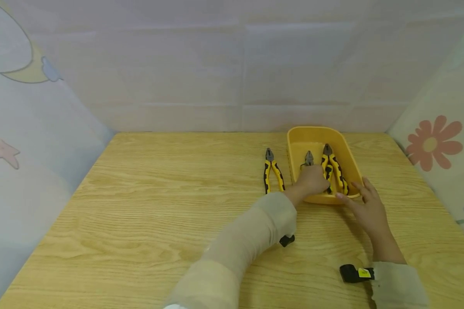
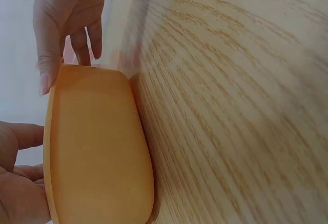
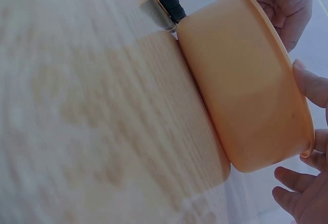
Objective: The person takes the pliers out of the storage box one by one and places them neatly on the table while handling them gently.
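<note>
A yellow plastic bin [image 1: 352, 165] stands at the back right of the table. Inside it, my left hand [image 1: 313, 179] curls over the handles of one pair of pliers [image 1: 309, 158], whose grey head shows beyond the knuckles. More pliers [image 1: 335, 165] with yellow-and-black handles lie to the right of that hand. My right hand [image 1: 371, 212] holds the bin's near right corner, thumb on the rim and other fingers along the right side. In the left wrist view the bin's wall [image 2: 97, 142] hides what lies inside.
Just left of the bin, another pair of pliers [image 1: 270, 165] lies on the wooden table [image 1: 158, 206], handles toward me and partly behind my left arm. A pale wall [image 1: 239, 68] rises right behind the table, with printed cloth at both sides.
</note>
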Tool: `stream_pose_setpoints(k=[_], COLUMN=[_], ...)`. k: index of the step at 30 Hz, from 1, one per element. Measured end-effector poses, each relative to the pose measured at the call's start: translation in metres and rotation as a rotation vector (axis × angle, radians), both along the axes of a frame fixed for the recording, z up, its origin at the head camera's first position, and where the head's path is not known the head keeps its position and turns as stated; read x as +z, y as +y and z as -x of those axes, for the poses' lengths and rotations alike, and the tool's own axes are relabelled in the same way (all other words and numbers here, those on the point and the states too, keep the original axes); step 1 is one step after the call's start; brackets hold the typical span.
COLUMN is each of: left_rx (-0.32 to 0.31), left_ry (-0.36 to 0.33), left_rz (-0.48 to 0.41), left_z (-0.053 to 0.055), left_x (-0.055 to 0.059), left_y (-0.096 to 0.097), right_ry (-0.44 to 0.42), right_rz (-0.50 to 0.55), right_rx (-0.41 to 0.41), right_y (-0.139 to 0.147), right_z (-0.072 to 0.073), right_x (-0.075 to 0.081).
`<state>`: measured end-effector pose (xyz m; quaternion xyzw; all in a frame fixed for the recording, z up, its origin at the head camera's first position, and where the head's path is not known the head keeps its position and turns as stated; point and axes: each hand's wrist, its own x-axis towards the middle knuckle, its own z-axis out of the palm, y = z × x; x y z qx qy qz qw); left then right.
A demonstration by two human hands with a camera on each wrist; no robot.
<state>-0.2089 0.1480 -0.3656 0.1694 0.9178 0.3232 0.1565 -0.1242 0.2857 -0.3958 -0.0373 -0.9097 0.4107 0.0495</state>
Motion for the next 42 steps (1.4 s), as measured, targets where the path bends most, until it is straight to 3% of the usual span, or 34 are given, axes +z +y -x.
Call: stream_pose_setpoints(k=[4,12,22,26,33,42], left_rx=[0.006,-0.035,-0.009,-0.001,0.002,0.039], left_ry=[-0.005,0.048,-0.039,-0.021,0.080,0.081], left_rz=[0.047,0.173,0.127,0.139,0.228,0.309], left_z=[0.002,0.006,0.009,0.009,0.005,0.005], left_x=[0.000,-0.002,-0.006,-0.005,-0.007,-0.008], left_y=[0.003,0.007,0.017,0.017,0.025,0.033], right_ry=[-0.006,-0.012,-0.002,-0.010,-0.001,-0.005], right_rz=[0.006,0.006,0.006,0.005,0.001,-0.009], right_rx=[0.006,0.008,-0.004,-0.006,-0.010,-0.010], right_y=[-0.001,-0.002,-0.002,-0.003,0.000,-0.002], right_z=[0.001,0.003,0.002,0.002,0.001,0.001], right_x=[0.000,0.000,-0.004,-0.003,-0.001,-0.001])
